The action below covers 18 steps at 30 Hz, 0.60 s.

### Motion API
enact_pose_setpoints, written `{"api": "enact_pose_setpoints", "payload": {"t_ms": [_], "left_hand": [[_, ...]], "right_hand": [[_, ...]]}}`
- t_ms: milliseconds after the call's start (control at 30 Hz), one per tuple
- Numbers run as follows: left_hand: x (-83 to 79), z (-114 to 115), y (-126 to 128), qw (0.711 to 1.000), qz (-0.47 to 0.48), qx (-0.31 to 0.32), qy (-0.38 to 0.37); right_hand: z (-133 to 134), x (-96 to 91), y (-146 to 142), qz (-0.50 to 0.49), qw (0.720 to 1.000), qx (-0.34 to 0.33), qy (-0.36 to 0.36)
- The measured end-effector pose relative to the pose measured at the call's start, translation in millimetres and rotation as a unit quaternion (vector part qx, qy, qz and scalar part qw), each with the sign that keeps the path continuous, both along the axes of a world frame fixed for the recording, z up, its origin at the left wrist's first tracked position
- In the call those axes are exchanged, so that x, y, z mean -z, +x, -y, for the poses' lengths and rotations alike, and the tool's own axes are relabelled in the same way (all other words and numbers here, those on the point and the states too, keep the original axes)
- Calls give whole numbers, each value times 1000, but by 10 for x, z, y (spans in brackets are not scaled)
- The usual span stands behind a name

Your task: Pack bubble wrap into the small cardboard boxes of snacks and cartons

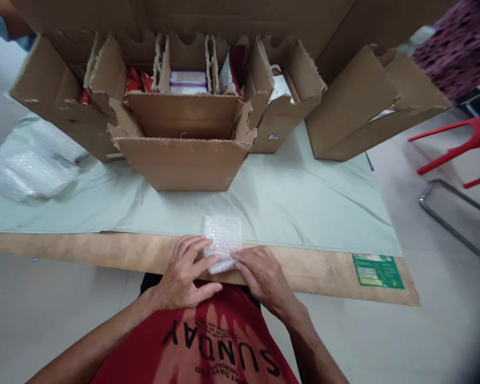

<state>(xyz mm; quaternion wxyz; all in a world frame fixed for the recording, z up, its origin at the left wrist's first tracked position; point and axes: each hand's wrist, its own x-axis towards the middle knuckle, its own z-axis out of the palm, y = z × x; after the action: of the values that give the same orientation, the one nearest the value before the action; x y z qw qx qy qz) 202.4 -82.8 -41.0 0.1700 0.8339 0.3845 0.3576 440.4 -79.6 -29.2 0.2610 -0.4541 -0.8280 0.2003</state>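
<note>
A small bubble-wrap packet [223, 238] lies at the near edge of the table, half on the pale green cloth [288, 202]. My left hand [186, 272] rests on its near left corner, fingers curled and pinching the wrap. My right hand [264, 274] presses the near right corner with its fingertips pinched on the wrap. Both hands sit over the bare wooden table edge [104, 250].
Several open cardboard boxes [180, 160] stand behind the packet, some holding red and white packets [188, 80]. Loose bubble wrap [32, 173] lies at the far left. A green label [378, 270] sits on the table's right corner. A red chair [464, 141] and another person's patterned clothing [456, 42] are at right.
</note>
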Motion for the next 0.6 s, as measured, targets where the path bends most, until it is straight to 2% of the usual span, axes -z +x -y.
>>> {"api": "enact_pose_setpoints", "payload": {"t_ms": [100,167,233,300,367,433,500,600], "left_hand": [[33,-36,28,997,25,-65,-34],[58,-94,59,991,16,-114,-63],[76,-160,82,987,-14,-142,-75],[79,-209,88,983,-45,-159,-76],[67,-224,72,980,-52,-171,-84],[41,-200,39,977,-7,-183,-112],[8,-154,0,962,77,-195,-178],[-34,-102,-30,900,222,-176,-332]], "right_hand": [[-58,11,-30,-7,999,48,-2],[-74,11,-38,-2,994,101,50],[-70,8,-39,10,988,122,95],[-61,18,-42,38,991,85,96],[-70,51,-56,73,995,34,67],[-107,93,-81,74,996,31,41],[-156,116,-112,24,997,76,23],[-195,79,-169,-80,988,129,-31]]}}
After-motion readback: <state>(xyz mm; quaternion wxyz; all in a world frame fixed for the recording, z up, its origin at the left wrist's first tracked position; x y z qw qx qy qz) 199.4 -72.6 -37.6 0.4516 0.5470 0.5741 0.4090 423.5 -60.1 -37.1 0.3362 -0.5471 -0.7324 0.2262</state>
